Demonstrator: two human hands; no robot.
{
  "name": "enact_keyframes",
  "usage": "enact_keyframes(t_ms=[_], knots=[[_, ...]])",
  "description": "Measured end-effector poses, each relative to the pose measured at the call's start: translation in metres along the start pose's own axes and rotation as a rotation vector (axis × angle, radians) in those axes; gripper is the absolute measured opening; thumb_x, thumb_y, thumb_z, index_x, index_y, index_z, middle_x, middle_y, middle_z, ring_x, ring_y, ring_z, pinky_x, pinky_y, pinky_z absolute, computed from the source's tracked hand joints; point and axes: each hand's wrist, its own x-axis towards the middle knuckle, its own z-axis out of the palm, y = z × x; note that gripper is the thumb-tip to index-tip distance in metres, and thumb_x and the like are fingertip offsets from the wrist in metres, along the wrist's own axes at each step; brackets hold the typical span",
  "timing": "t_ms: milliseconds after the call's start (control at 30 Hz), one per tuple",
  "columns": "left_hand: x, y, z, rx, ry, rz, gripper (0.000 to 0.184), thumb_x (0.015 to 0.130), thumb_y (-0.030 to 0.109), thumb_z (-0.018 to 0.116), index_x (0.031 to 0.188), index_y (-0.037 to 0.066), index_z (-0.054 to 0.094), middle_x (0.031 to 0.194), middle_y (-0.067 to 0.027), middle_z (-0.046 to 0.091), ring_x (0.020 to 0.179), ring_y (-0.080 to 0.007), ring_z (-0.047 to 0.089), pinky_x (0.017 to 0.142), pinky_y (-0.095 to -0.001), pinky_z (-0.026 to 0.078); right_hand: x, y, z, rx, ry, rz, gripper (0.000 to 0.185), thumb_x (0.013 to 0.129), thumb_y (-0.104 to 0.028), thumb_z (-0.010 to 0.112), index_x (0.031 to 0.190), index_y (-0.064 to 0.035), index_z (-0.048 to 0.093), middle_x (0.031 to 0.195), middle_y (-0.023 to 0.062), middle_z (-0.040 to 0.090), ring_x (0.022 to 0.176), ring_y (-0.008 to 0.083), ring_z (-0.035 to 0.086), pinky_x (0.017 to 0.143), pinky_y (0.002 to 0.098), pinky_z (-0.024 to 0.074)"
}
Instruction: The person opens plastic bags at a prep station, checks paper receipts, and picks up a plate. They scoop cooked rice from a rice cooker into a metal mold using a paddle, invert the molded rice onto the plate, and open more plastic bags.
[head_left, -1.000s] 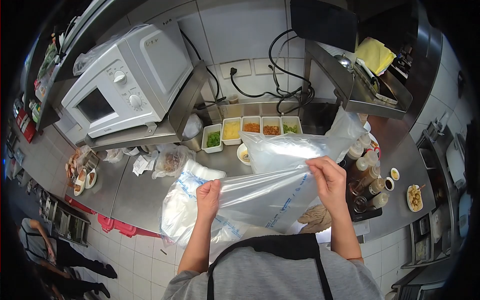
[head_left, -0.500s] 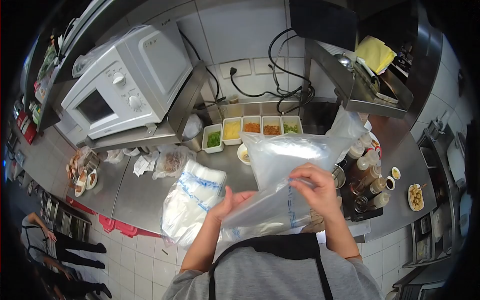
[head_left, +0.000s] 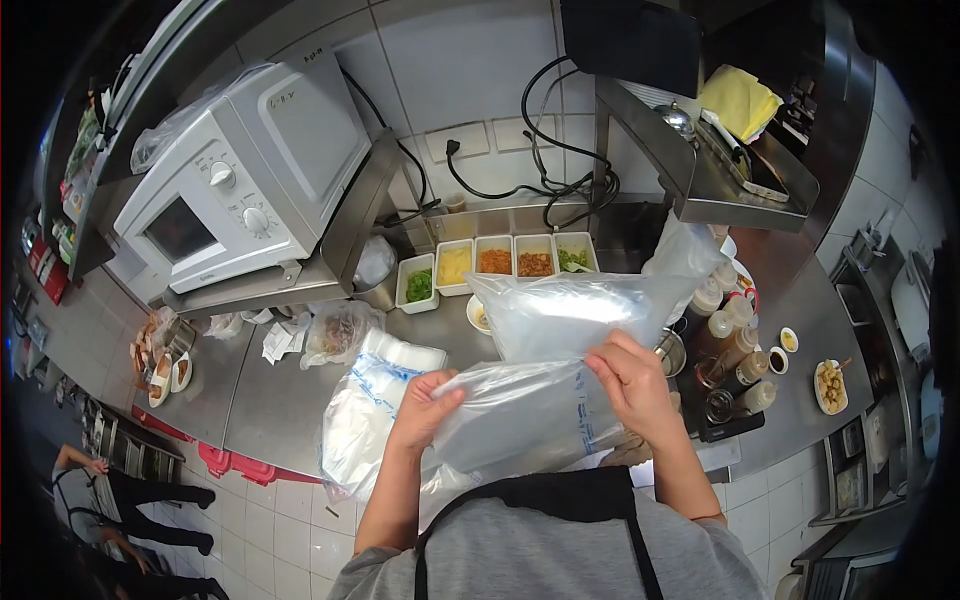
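Between my hands a clear plastic bag (head_left: 515, 415) with blue print is stretched, its upper edge running from one hand to the other. My left hand (head_left: 425, 408) pinches the bag's left upper corner, thumb against fingers. At its right upper corner my right hand (head_left: 632, 385) grips the film with closed fingertips. Just behind it rests a larger, puffed clear bag (head_left: 575, 310). To the left of my left hand lies a stack of white plastic bags (head_left: 360, 420) with blue print, loosely wrapped in clear film.
White tubs (head_left: 455, 268) of chopped ingredients line the counter's back. Sauce bottles (head_left: 735, 345) stand to the right, near a bowl of food (head_left: 831, 387). A microwave (head_left: 240, 190) sits on a raised shelf at left. People (head_left: 110, 500) stand far left.
My left hand has risen and gone from lying open under the bag to pinching its corner. The bag's upper edge is now spread between both hands. The view has shifted slightly.
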Motion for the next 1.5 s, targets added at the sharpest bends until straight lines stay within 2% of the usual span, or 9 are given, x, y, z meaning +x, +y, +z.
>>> enact_keyframes(t_ms=[300, 600, 700, 933, 1100, 1267, 1333, 1400, 1500], knots=[[-0.007, 0.025, 0.039, -0.527, -0.145, 0.157, 0.017, 0.074, 0.010, 0.063, 0.086, 0.002, 0.054, 0.110, -0.0172, 0.054, 0.089, -0.0288, 0.060, 0.080, -0.0366, 0.049, 0.001, -0.006, -0.003, 0.173, -0.087, 0.012, 0.007, 0.075, 0.001, 0.062, 0.081, 0.0009, 0.058, 0.078, 0.0099, 0.053, 0.071, 0.0243, 0.056, 0.062, 0.0313, 0.0442], [-0.010, -0.007, 0.003, -0.210, 0.227, 0.175, 0.022, 0.085, 0.029, 0.060, 0.093, 0.009, 0.054, 0.081, 0.0013, 0.057, 0.069, -0.0072, 0.052, 0.064, -0.0221, 0.043, -0.001, -0.006, 0.001, 0.128, 0.005, 0.005, 0.005, 0.076, 0.000, 0.063, 0.077, 0.0015, 0.058, 0.078, 0.0112, 0.056, 0.070, 0.0244, 0.057, 0.062, 0.0299, 0.0448], [-0.014, -0.024, -0.018, -0.249, 0.296, 0.199, 0.041, 0.085, 0.047, 0.055, 0.099, 0.008, 0.054, 0.085, -0.0060, 0.060, 0.077, -0.0164, 0.060, 0.071, -0.0290, 0.050, -0.001, -0.007, 0.000, 0.230, 0.021, -0.012, 0.006, 0.076, 0.000, 0.064, 0.077, 0.0013, 0.058, 0.079, 0.0108, 0.057, 0.071, 0.0226, 0.057, 0.064, 0.0296, 0.0448], [-0.014, -0.027, -0.114, 0.133, 0.625, 0.312, 0.031, 0.093, 0.031, 0.049, 0.068, 0.012, 0.048, 0.067, 0.0062, 0.051, 0.060, -0.0048, 0.042, 0.053, -0.0256, 0.034, -0.011, 0.007, -0.019, 0.901, 0.006, 0.046, 0.011, 0.082, -0.001, 0.056, 0.085, -0.0025, 0.045, 0.084, 0.0088, 0.056, 0.081, 0.0185, 0.054, 0.080, 0.0342, 0.0420], [-0.038, -0.047, -0.215, 0.994, 1.100, 0.083, 0.027, 0.083, 0.026, 0.063, 0.070, 0.006, 0.051, 0.063, -0.0009, 0.053, 0.058, -0.0146, 0.047, 0.053, -0.0290, 0.038, -0.024, 0.020, -0.032, 1.246, -0.002, 0.007, 0.015, 0.083, -0.007, 0.057, 0.089, -0.0044, 0.043, 0.087, 0.0100, 0.056, 0.084, 0.0167, 0.053, 0.083, 0.0320, 0.0416], [-0.041, -0.053, -0.239, 1.456, 1.495, 0.270, 0.027, 0.078, 0.022, 0.067, 0.091, 0.002, 0.054, 0.087, -0.0129, 0.057, 0.079, -0.0273, 0.054, 0.071, -0.0341, 0.043, -0.020, 0.014, -0.034, 1.015, -0.006, 0.111, 0.009, 0.083, -0.004, 0.057, 0.089, 0.0007, 0.053, 0.086, 0.0094, 0.060, 0.079, 0.0151, 0.057, 0.074, 0.0275, 0.0434], [-0.015, -0.009, -0.162, 1.633, 1.629, 0.247, 0.033, 0.077, 0.019, 0.066, 0.102, 0.002, 0.054, 0.102, -0.0156, 0.057, 0.094, -0.0301, 0.054, 0.082, -0.0372, 0.042, -0.014, 0.008, -0.029, 0.785, -0.044, 0.099, 0.006, 0.081, -0.003, 0.059, 0.085, 0.0013, 0.057, 0.079, 0.0083, 0.061, 0.073, 0.0154, 0.058, 0.069, 0.0266, 0.0438], [0.007, 0.025, -0.102, 1.217, 1.036, 0.673, 0.035, 0.077, 0.019, 0.065, 0.106, 0.002, 0.055, 0.112, -0.0143, 0.054, 0.110, -0.0281, 0.047, 0.091, -0.0391, 0.036, -0.001, 0.000, -0.023, 0.560, -0.139, 0.032, 0.003, 0.079, -0.002, 0.061, 0.079, 0.0010, 0.060, 0.071, 0.0069, 0.060, 0.066, 0.0165, 0.059, 0.066, 0.0265, 0.0438], [0.022, 0.059, 0.025, 0.720, 0.108, 0.651, 0.039, 0.076, 0.015, 0.064, 0.112, 0.004, 0.054, 0.115, -0.0115, 0.054, 0.111, -0.0256, 0.047, 0.095, -0.0366, 0.033, 0.008, -0.015, -0.003, 0.367, -0.164, -0.116, 0.007, 0.077, -0.007, 0.065, 0.075, -0.0020, 0.060, 0.065, 0.0070, 0.059, 0.058, 0.0210, 0.057, 0.059, 0.0297, 0.0423]])
